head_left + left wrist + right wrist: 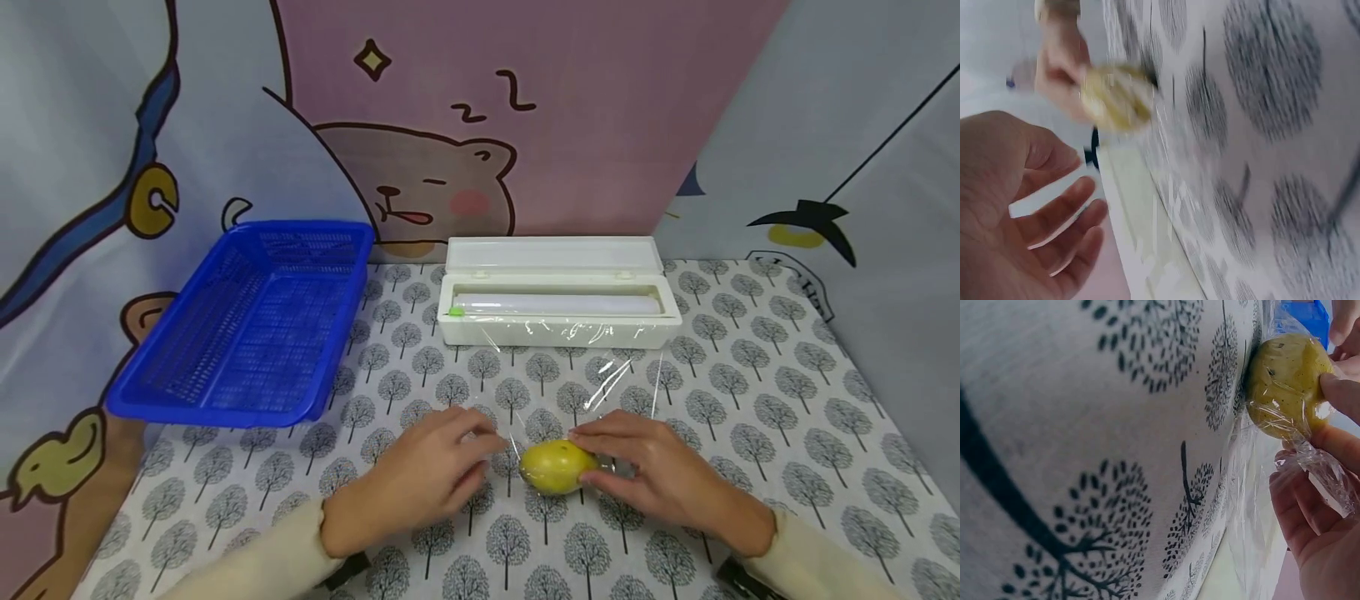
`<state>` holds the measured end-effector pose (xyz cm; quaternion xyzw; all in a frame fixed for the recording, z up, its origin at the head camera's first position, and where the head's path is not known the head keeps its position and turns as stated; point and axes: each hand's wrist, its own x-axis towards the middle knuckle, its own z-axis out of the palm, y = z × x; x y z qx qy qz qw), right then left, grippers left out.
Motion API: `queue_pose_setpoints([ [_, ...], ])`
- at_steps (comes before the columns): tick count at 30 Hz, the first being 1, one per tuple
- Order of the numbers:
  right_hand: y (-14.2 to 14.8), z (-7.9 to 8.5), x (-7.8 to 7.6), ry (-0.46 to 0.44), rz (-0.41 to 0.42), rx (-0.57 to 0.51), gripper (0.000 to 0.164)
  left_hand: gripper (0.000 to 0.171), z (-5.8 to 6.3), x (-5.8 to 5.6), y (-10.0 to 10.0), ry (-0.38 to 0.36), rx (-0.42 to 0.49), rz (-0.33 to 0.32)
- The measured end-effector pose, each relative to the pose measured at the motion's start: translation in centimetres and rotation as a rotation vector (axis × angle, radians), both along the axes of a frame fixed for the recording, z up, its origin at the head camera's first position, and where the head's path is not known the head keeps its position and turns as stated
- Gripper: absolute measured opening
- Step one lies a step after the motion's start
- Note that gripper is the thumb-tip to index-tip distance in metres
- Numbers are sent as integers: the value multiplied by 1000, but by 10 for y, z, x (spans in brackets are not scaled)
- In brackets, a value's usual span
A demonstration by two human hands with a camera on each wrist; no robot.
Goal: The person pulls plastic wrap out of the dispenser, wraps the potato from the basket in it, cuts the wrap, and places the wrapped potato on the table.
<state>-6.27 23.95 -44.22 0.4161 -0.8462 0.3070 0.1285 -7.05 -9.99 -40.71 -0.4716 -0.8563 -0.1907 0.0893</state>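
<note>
A yellow oval fruit [555,468], wrapped in clear cling film [1329,475], lies low at the front middle of the cloth. My right hand [656,462] pinches its right end between thumb and fingers. In the right wrist view the film bunches up beside the fruit under those fingers. To the fruit's left hovers my left hand [442,458], a small gap away, its fingers loosely bent around nothing. A thin sheet of film stretches from the fruit back to the white cling film dispenser [558,333], whose lid is up over a film roll [555,304].
A blue plastic basket [217,421] stands at the left behind my left hand. Tree-patterned cloth [787,450] covers the table. A printed curtain [585,125] hangs right behind the basket and dispenser. A green slider [456,312] sits at the dispenser's left end.
</note>
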Motion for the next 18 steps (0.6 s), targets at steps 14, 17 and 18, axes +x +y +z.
queue_pose_setpoints([
  [14, -1, 2, 1, -38, -58, 45, 38, 38, -16, 19, 44, 269, -132, -45],
  [17, -1, 3, 0, -49, -71, 45, 38, 49, -19, 14, 45, 218, -126, -21],
  [18, -1, 3, 0, -49, -74, 48, 38, 53, -20, 12, 45, 192, -124, -13],
])
